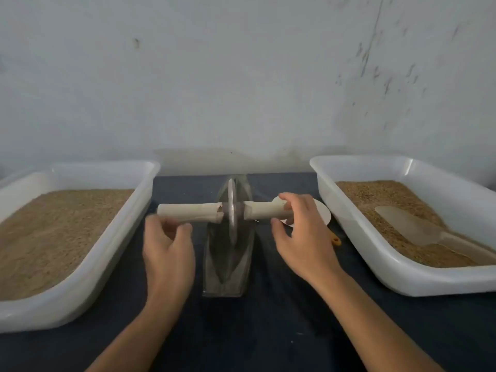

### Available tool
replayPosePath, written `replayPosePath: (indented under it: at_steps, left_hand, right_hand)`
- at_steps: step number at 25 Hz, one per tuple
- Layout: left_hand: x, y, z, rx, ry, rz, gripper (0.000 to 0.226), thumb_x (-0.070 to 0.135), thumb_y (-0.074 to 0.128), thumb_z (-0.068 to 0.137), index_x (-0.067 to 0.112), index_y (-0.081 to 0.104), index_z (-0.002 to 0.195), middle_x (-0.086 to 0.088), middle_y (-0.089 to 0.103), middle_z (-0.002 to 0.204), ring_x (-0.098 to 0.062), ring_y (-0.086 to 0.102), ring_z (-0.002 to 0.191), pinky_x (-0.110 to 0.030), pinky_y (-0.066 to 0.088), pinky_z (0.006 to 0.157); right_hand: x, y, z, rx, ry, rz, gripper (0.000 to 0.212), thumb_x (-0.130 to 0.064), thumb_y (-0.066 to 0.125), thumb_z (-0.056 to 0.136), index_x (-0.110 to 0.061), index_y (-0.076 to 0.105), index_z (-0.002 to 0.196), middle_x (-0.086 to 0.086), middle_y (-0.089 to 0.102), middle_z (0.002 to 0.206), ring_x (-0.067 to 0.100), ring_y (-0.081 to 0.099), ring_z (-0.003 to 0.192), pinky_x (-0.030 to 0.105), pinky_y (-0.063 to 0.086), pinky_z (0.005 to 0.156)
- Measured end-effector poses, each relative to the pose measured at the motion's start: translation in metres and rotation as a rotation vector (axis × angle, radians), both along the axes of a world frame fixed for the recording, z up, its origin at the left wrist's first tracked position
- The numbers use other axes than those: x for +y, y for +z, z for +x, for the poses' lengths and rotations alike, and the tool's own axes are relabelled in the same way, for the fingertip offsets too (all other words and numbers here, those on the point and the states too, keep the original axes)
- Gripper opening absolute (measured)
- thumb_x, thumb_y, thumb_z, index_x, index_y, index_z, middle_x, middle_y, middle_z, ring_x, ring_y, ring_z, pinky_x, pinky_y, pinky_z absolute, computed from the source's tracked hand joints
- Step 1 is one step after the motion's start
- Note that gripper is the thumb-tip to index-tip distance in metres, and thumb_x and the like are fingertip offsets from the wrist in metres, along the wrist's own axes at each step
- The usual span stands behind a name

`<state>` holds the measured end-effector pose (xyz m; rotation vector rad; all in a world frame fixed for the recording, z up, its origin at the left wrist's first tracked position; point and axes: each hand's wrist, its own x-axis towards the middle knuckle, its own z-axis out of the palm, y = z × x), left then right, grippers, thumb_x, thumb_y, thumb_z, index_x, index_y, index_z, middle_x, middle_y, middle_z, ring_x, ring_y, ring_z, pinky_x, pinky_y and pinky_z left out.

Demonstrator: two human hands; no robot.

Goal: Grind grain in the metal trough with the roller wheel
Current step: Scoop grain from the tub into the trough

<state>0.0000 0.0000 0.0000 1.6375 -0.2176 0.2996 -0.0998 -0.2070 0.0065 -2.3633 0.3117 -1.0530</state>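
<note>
**Steel wheel seated in the trough, handles being taken up**

Dark cloth [268, 331] is seen covering the table nearest the viewer, with both forearms reaching over it. The left hand [167, 251] is blurred just below the left wooden handle [188, 212], fingers loosely curled, nothing yet gripped. The right hand [300, 237] is arched over the right handle [264, 210], thumb beneath; whether it is firmly clasped cannot be told. The roller wheel [231, 208] is stood upright in the metal trough [228, 264]. For an even grind, both handles should probably be gripped equally and the wheel kept vertical. White trays [80, 291] of grain are set on either side, a scoop [410, 226] lying in the right one. A stained pale wall [241, 76] is seen behind
</note>
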Motion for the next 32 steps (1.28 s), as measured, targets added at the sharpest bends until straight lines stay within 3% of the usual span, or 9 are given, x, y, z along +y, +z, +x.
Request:
replayPosePath:
  at_steps: [3,6,11,15,20,24,29,32]
  left_hand:
    - [-0.009,-0.013,0.004,0.251,-0.163,0.07,0.005,0.025,0.06,0.101,0.027,0.065,0.099,0.003,0.067,0.096,-0.014,0.065,0.09,-0.03,0.045,0.067]
    - [-0.017,-0.008,0.006,0.398,-0.254,-0.008,0.014,0.022,0.058,0.102,0.021,0.072,0.103,0.003,0.074,0.097,-0.016,0.069,0.094,-0.033,0.051,0.072]
    - [-0.023,-0.003,0.001,0.365,-0.246,-0.035,0.016,0.015,0.057,0.1,0.019,0.072,0.103,0.002,0.074,0.098,-0.017,0.069,0.096,-0.035,0.053,0.078]
    - [-0.031,-0.008,-0.004,0.341,-0.246,0.04,0.011,0.019,0.054,0.098,0.023,0.064,0.103,0.003,0.069,0.099,-0.012,0.066,0.092,-0.031,0.049,0.07]
    - [-0.036,-0.015,0.0,0.321,-0.269,0.045,0.013,0.019,0.054,0.098,0.025,0.064,0.104,0.007,0.071,0.091,-0.002,0.067,0.08,-0.019,0.048,0.059]
    - [-0.039,-0.021,0.003,0.263,-0.282,0.034,0.013,0.019,0.058,0.098,0.025,0.067,0.105,0.022,0.072,0.087,0.006,0.068,0.078,-0.011,0.049,0.052]
    - [-0.038,-0.019,0.001,0.291,-0.314,0.005,0.014,0.018,0.059,0.099,0.024,0.071,0.102,0.014,0.076,0.089,-0.001,0.072,0.08,-0.03,0.051,0.069]
    - [-0.037,-0.013,0.015,0.442,-0.399,-0.259,0.019,0.018,0.057,0.099,0.015,0.075,0.101,-0.003,0.079,0.091,-0.018,0.077,0.081,-0.039,0.053,0.076]
  right_hand:
    - [0.002,-0.003,0.012,0.086,-0.13,-0.094,0.054,-0.028,0.073,0.094,-0.029,0.048,0.142,-0.01,0.039,0.13,0.006,0.056,0.099,0.014,0.049,0.069]
    - [0.0,-0.001,0.015,0.156,-0.202,-0.218,0.042,-0.03,0.072,0.092,-0.027,0.058,0.131,-0.007,0.036,0.124,0.006,0.054,0.084,0.01,0.036,0.06]
    - [0.01,0.002,0.02,0.163,-0.228,-0.226,0.035,-0.033,0.068,0.094,-0.024,0.057,0.126,-0.004,0.044,0.128,0.014,0.055,0.096,0.02,0.04,0.063]
    - [0.013,0.001,0.023,0.167,-0.253,-0.176,0.034,-0.035,0.065,0.097,-0.021,0.054,0.125,-0.002,0.045,0.129,0.006,0.042,0.088,0.018,0.032,0.053]
    - [0.008,0.003,0.022,0.187,-0.25,-0.199,0.033,-0.034,0.065,0.096,-0.021,0.054,0.124,-0.002,0.044,0.126,0.008,0.045,0.09,0.017,0.033,0.053]
    - [0.007,0.007,0.021,0.207,-0.285,-0.209,0.027,-0.036,0.06,0.096,-0.025,0.056,0.121,-0.005,0.041,0.125,0.007,0.042,0.087,0.014,0.031,0.052]
    - [0.008,0.014,0.017,0.262,-0.301,-0.24,0.025,-0.04,0.056,0.096,-0.027,0.055,0.118,-0.004,0.038,0.121,0.009,0.042,0.09,0.016,0.034,0.053]
    - [0.007,0.018,0.009,0.275,-0.259,-0.241,0.024,-0.043,0.055,0.097,-0.029,0.053,0.117,-0.005,0.038,0.118,0.009,0.041,0.091,0.016,0.035,0.056]
